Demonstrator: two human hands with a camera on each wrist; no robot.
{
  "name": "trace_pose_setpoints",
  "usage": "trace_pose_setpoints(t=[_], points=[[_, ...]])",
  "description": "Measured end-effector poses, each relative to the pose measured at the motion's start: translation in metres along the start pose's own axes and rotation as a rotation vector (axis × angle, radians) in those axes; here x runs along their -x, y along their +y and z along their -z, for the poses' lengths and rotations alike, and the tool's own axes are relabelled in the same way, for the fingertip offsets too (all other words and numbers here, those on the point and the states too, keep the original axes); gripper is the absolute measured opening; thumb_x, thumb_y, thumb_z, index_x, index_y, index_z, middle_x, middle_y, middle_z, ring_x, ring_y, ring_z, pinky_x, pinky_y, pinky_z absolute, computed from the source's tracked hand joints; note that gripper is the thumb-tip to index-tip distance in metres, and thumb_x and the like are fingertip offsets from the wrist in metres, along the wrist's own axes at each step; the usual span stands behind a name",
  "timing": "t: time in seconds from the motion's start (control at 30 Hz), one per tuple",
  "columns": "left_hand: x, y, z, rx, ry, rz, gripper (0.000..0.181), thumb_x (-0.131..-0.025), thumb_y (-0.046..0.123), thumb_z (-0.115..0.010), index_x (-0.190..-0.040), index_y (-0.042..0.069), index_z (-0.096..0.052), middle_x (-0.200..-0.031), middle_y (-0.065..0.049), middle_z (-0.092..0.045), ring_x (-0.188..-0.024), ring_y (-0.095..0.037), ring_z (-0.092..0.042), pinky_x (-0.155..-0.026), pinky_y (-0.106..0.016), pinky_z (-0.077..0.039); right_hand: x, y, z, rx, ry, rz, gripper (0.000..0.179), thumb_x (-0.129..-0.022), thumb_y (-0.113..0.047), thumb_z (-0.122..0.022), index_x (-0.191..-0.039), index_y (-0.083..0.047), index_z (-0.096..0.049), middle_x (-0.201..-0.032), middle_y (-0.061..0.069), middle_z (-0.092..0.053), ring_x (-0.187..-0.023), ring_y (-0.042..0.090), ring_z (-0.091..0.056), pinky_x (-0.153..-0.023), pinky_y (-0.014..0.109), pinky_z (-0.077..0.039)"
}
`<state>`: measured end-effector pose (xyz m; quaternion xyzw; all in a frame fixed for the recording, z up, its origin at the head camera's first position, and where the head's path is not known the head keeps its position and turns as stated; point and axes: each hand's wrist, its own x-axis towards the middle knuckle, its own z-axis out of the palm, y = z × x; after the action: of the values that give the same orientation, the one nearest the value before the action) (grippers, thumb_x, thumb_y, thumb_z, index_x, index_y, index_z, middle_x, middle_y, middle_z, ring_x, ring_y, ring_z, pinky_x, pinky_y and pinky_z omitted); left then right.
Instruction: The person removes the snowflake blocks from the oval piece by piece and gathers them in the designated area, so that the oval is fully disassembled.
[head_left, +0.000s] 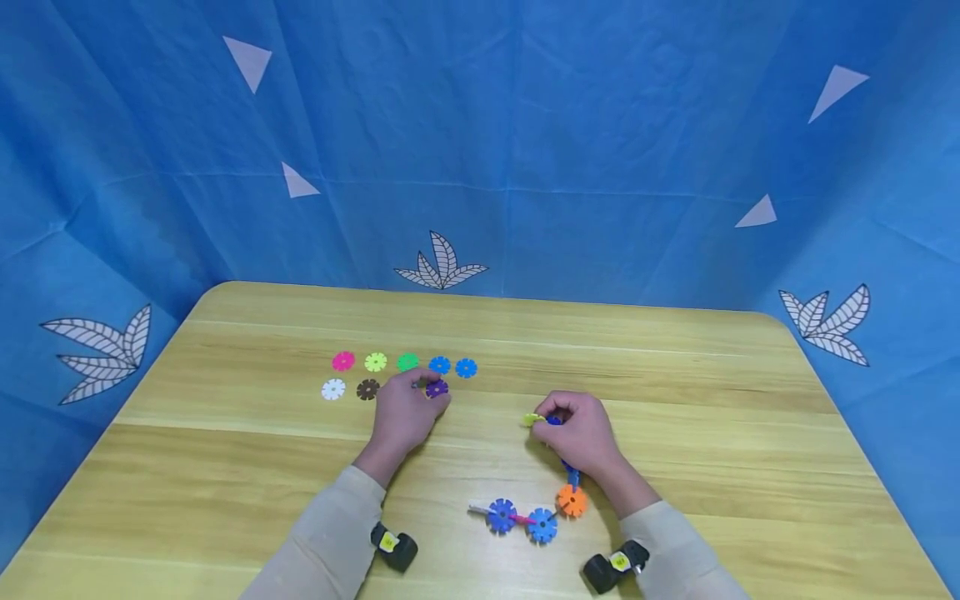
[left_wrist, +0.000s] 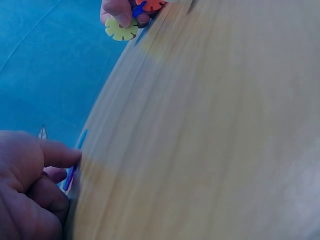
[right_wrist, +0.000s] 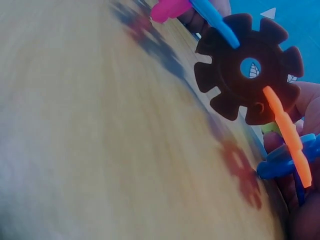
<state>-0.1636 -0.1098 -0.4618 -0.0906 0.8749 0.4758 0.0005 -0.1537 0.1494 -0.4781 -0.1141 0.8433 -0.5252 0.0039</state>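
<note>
In the head view my left hand [head_left: 405, 412] reaches over loose notched discs at the table's left middle. Its thumb and index finger meet the edges of a purple disc [head_left: 437, 389], pinching it at table level. My right hand [head_left: 582, 428] grips one end of a chain of interlocking discs, where a yellow-green disc [head_left: 532, 420] joins a dark blue one [head_left: 554, 421]. From there the chain curves towards me through an orange disc [head_left: 572, 502], a brown disc [right_wrist: 248, 68] and a blue disc [head_left: 542, 527], ending in a pale disc seen edge-on. The right palm hides part of it.
Around the left hand lie loose pink [head_left: 343, 361], lime [head_left: 376, 362], green [head_left: 407, 361], blue [head_left: 466, 367], white [head_left: 333, 389] and brown [head_left: 368, 389] discs. The wooden table [head_left: 712, 400] ends at a blue cloth backdrop [head_left: 510, 150] printed with leaves and triangles.
</note>
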Motion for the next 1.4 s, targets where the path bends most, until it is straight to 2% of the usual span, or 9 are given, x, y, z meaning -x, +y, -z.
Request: trace_pose_setpoints(t=[0.33, 0.53, 0.73, 0.87, 1.0, 1.13, 1.23, 1.4], points=[[0.0, -0.005, -0.003, 0.027, -0.003, -0.049, 0.043, -0.079, 0.011, -0.083, -0.119, 0.007, -0.07, -0.058, -0.002, -0.054, -0.046, -0.012, -0.044, -0.04, -0.025, -0.036, -0.001, -0.002, 0.002, -0.03, -0.011, 0.02, 0.014, -0.075, 0.005, -0.072, -0.077, -0.009, -0.074, -0.065, -0.001, -0.061, -0.053, 0.011, -0.046, -0.053, 0.024, -0.037], [0.002, -0.006, -0.004, 0.044, -0.027, -0.096, 0.049, -0.077, 0.013, -0.084, -0.123, 0.006, -0.068, -0.056, 0.0, -0.051, -0.044, -0.01, -0.038, -0.039, -0.024, -0.032, -0.001, 0.001, 0.002, -0.074, -0.06, 0.065, 0.008, -0.082, 0.006, -0.075, -0.087, -0.001, -0.076, -0.075, 0.008, -0.068, -0.054, 0.011, -0.05, -0.052, 0.026, -0.043], [0.006, -0.007, -0.004, 0.07, -0.05, -0.132, 0.048, -0.078, 0.014, -0.084, -0.123, 0.006, -0.068, -0.055, 0.002, -0.045, -0.045, -0.01, -0.034, -0.04, -0.024, -0.03, -0.002, 0.002, 0.003, -0.111, -0.086, 0.146, 0.008, -0.086, -0.002, -0.077, -0.091, -0.008, -0.079, -0.09, 0.004, -0.073, -0.068, 0.016, -0.057, -0.06, 0.028, -0.047], [0.008, -0.007, -0.005, 0.114, -0.047, -0.136, 0.046, -0.079, 0.014, -0.084, -0.122, 0.007, -0.069, -0.054, 0.004, -0.04, -0.046, -0.01, -0.033, -0.042, -0.024, -0.029, -0.001, 0.005, 0.003, -0.131, -0.092, 0.156, 0.007, -0.087, -0.009, -0.078, -0.092, -0.013, -0.08, -0.092, 0.001, -0.073, -0.073, 0.019, -0.06, -0.063, 0.029, -0.048], [0.013, -0.006, -0.008, 0.2, -0.097, -0.155, 0.043, -0.08, 0.009, -0.083, -0.121, 0.007, -0.069, -0.054, 0.005, -0.036, -0.046, -0.01, -0.03, -0.044, -0.022, -0.027, -0.001, 0.006, 0.002, -0.122, -0.076, 0.135, 0.007, -0.086, -0.01, -0.08, -0.093, -0.014, -0.08, -0.092, -0.002, -0.073, -0.073, 0.017, -0.061, -0.063, 0.029, -0.049], [0.018, -0.003, -0.012, 0.26, -0.158, -0.204, 0.042, -0.08, 0.004, -0.081, -0.12, 0.004, -0.069, -0.055, 0.005, -0.035, -0.048, -0.01, -0.03, -0.051, -0.023, -0.035, 0.0, 0.006, 0.001, -0.102, -0.056, 0.127, 0.009, -0.085, -0.008, -0.08, -0.093, -0.011, -0.08, -0.091, -0.001, -0.073, -0.071, 0.018, -0.06, -0.061, 0.029, -0.048], [0.021, 0.002, -0.016, 0.253, -0.186, -0.234, 0.038, -0.08, 0.004, -0.08, -0.117, 0.004, -0.07, -0.056, 0.005, -0.037, -0.049, -0.01, -0.033, -0.055, -0.025, -0.037, 0.0, 0.005, 0.0, -0.087, -0.05, 0.118, 0.01, -0.085, -0.007, -0.08, -0.094, -0.01, -0.079, -0.088, 0.0, -0.072, -0.069, 0.017, -0.058, -0.06, 0.029, -0.048], [0.024, 0.009, -0.024, 0.187, -0.232, -0.269, 0.032, -0.083, 0.008, -0.08, -0.113, 0.004, -0.072, -0.055, 0.005, -0.039, -0.049, -0.01, -0.035, -0.049, -0.023, -0.033, 0.001, 0.004, 0.001, -0.064, -0.065, 0.075, 0.012, -0.085, -0.013, -0.082, -0.096, -0.014, -0.077, -0.085, -0.002, -0.07, -0.068, 0.018, -0.06, -0.061, 0.029, -0.051]])
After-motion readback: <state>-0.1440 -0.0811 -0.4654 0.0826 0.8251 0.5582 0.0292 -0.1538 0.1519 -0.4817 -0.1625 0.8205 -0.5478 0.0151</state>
